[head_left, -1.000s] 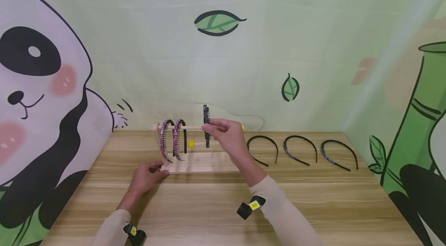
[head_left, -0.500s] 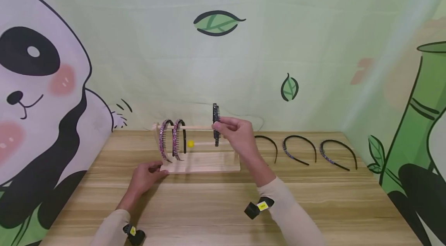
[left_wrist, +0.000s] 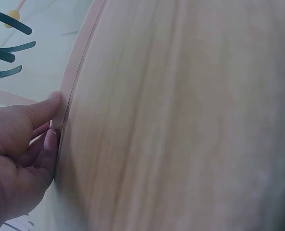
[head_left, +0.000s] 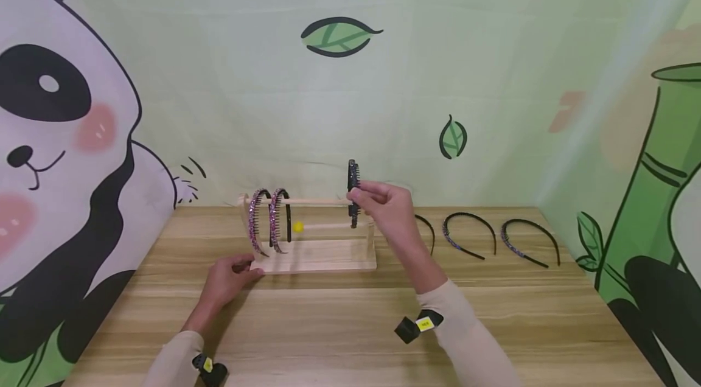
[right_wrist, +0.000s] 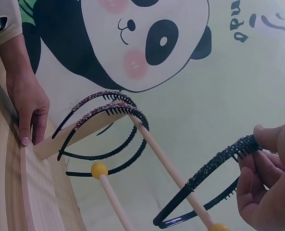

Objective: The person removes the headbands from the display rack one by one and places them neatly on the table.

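My right hand pinches a black glittery toothed headband between thumb and fingers. In the right wrist view this headband stands around the upper wooden rod, close to its yellow ball end. Two pink-glitter headbands, a left one and a right one, hang on the same rod near the left post. With thumb and fingers my left hand grips the left front corner of the wooden rack's base. Its thumb lies on the base edge in the left wrist view.
Three more headbands lie on the table to the right: one partly behind my right hand, a middle one and a far one. A lower rod with a yellow ball sits below the upper rod. A panda-print cloth hangs behind.
My right hand has moved to the right along the upper rod with the black headband, away from the two hanging ones. The left hand has stayed on the base corner.
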The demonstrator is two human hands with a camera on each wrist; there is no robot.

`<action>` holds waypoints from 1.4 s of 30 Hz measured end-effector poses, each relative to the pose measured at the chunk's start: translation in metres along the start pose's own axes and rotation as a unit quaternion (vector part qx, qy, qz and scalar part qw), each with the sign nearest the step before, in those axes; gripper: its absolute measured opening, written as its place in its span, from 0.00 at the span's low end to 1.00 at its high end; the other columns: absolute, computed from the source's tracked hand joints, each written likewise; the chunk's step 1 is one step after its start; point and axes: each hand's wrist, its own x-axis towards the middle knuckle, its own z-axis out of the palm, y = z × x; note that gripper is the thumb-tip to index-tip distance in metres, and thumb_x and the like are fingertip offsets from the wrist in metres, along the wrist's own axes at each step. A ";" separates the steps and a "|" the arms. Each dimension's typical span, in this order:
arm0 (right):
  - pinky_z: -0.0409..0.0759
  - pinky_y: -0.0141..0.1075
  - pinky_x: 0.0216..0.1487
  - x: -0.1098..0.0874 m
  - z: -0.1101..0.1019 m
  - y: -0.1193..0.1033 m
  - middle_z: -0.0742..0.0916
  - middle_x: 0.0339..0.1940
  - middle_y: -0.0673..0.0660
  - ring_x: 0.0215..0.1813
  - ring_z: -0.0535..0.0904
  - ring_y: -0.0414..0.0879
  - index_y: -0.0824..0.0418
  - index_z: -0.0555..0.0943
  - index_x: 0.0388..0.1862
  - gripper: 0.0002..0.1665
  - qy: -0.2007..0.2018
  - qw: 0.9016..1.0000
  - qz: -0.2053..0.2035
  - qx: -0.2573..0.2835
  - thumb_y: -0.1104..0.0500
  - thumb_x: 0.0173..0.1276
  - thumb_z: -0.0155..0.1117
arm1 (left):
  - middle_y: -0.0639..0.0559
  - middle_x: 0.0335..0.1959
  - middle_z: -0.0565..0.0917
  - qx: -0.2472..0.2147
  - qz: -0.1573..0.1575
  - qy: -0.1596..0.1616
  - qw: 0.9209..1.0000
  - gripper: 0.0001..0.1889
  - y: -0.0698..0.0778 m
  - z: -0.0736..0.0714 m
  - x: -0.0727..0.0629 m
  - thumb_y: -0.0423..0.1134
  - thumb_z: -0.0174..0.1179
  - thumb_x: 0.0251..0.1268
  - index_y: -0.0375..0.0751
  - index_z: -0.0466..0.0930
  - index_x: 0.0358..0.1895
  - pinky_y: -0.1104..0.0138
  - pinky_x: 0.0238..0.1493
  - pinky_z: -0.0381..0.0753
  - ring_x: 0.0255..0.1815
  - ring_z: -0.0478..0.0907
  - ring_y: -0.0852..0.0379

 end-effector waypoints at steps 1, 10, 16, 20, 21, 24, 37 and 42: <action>0.84 0.39 0.52 0.000 -0.001 -0.001 0.92 0.45 0.56 0.52 0.87 0.47 0.62 0.86 0.56 0.22 0.000 1.000 0.000 -0.002 0.52 0.68 0.74 | 0.34 0.58 0.84 0.000 -0.001 -0.001 1.000 0.25 0.000 0.000 0.000 0.42 0.70 0.68 0.30 0.80 0.62 0.47 0.59 0.79 0.57 0.82 0.40; 0.82 0.42 0.58 -0.002 -0.012 -0.006 0.92 0.44 0.56 0.52 0.86 0.47 0.61 0.87 0.54 0.21 0.011 1.000 -0.004 -0.017 0.51 0.68 0.74 | 0.35 0.59 0.84 -0.001 -0.006 -0.005 1.000 0.26 -0.002 -0.001 0.000 0.43 0.69 0.68 0.31 0.80 0.63 0.46 0.60 0.78 0.58 0.81 0.39; 0.82 0.45 0.59 -0.002 -0.020 -0.006 0.92 0.46 0.56 0.53 0.86 0.48 0.61 0.86 0.56 0.24 0.015 1.000 -0.002 -0.021 0.49 0.66 0.75 | 0.35 0.60 0.83 -0.002 -0.006 -0.005 1.000 0.26 -0.002 0.000 0.001 0.43 0.70 0.68 0.31 0.80 0.63 0.46 0.60 0.78 0.58 0.81 0.39; 0.81 0.45 0.60 -0.002 -0.025 -0.005 0.92 0.47 0.57 0.54 0.86 0.48 0.62 0.85 0.57 0.26 0.018 1.000 -0.002 -0.017 0.49 0.66 0.75 | 0.35 0.60 0.83 0.001 -0.008 -0.006 1.000 0.26 -0.003 0.000 0.002 0.43 0.70 0.68 0.31 0.80 0.63 0.47 0.60 0.79 0.58 0.81 0.40; 0.81 0.46 0.61 -0.002 -0.026 -0.005 0.92 0.47 0.57 0.54 0.86 0.47 0.62 0.85 0.57 0.26 0.020 1.000 -0.003 -0.016 0.49 0.66 0.76 | 0.35 0.60 0.83 0.002 -0.009 -0.007 1.000 0.26 -0.002 0.000 0.002 0.43 0.70 0.68 0.31 0.80 0.63 0.47 0.60 0.79 0.58 0.81 0.40; 0.82 0.45 0.59 -0.002 -0.030 -0.004 0.92 0.47 0.57 0.53 0.86 0.47 0.63 0.86 0.56 0.26 0.024 1.000 -0.005 -0.018 0.48 0.65 0.76 | 0.34 0.60 0.83 0.001 -0.009 -0.007 1.000 0.26 -0.003 0.000 0.002 0.43 0.70 0.68 0.31 0.80 0.63 0.46 0.60 0.78 0.59 0.81 0.39; 0.81 0.36 0.57 -0.001 -0.051 0.005 0.91 0.47 0.56 0.55 0.84 0.46 0.61 0.86 0.57 0.28 0.048 0.998 0.006 -0.028 0.47 0.63 0.78 | 0.34 0.61 0.82 0.004 -0.012 -0.007 1.000 0.27 -0.002 0.000 0.001 0.44 0.70 0.68 0.31 0.79 0.63 0.45 0.61 0.78 0.59 0.81 0.38; 0.81 0.33 0.53 -0.003 -0.066 0.007 0.91 0.47 0.55 0.52 0.84 0.45 0.62 0.85 0.57 0.28 0.060 0.997 0.007 -0.041 0.47 0.64 0.77 | 0.34 0.61 0.83 0.004 -0.009 -0.005 1.000 0.26 -0.002 0.000 0.001 0.43 0.69 0.68 0.31 0.79 0.63 0.46 0.60 0.78 0.59 0.81 0.38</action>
